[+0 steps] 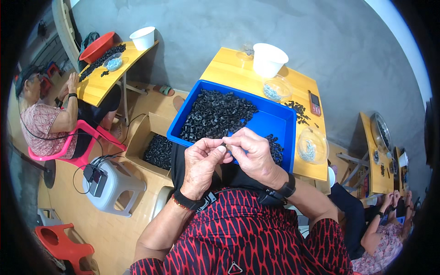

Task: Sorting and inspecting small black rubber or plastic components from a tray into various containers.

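My left hand [201, 161] and my right hand [253, 155] meet fingertip to fingertip over the near edge of a blue tray [262, 124]. Pinched between them is a small black part [224, 145], mostly covered by the fingers, so its shape is unclear. A large heap of small black plastic parts [214, 113] fills the tray's left side. A smaller pile [275, 149] lies at its right, partly behind my right hand. Right of the tray, a clear bowl [312, 145] holds small silvery pieces, perhaps screws. A second clear bowl [276, 88] with similar pieces stands farther back.
The tray rests on a yellow wooden table [224, 64] with a white tub [269, 59], loose black parts [299, 112] and a phone [315, 104]. A cardboard box [158, 123] of black parts sits at left, near a grey stool [117, 185]. People work at tables on both sides.
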Demonstrator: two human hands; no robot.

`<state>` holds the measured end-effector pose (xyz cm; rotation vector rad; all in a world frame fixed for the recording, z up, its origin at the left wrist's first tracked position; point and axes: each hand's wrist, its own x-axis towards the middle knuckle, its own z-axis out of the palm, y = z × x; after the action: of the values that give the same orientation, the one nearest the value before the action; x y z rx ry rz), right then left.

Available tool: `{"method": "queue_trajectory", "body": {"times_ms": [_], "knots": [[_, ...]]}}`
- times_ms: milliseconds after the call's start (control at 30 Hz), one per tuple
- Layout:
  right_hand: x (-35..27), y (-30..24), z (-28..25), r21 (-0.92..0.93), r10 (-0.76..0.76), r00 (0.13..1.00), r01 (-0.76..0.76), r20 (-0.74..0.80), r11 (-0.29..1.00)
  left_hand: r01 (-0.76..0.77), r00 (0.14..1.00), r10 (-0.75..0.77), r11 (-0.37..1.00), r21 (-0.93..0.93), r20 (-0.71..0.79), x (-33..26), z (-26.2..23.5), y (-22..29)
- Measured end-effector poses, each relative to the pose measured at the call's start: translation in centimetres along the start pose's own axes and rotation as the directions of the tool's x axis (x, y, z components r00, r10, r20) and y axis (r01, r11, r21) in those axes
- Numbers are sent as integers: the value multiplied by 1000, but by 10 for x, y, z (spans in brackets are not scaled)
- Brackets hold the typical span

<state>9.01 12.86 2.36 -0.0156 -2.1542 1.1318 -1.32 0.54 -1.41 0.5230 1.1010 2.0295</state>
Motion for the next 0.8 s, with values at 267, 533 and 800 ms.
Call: {"method": "queue_trajectory", "body": {"times_ms": [267, 533, 800], "knots": [[-2, 11, -9, -52, -29, 993, 35, 115, 998, 7, 1000, -6, 999, -33, 15, 1, -3, -1], [11, -9, -21, -338, 58, 937, 65, 343, 939, -24, 1000, 26, 993, 116, -13, -4, 4, 0], [14, -14, -20, -511, 96, 907, 140, 409, 848, -38, 999, 42, 988, 151, -24, -7, 12, 6]]}}
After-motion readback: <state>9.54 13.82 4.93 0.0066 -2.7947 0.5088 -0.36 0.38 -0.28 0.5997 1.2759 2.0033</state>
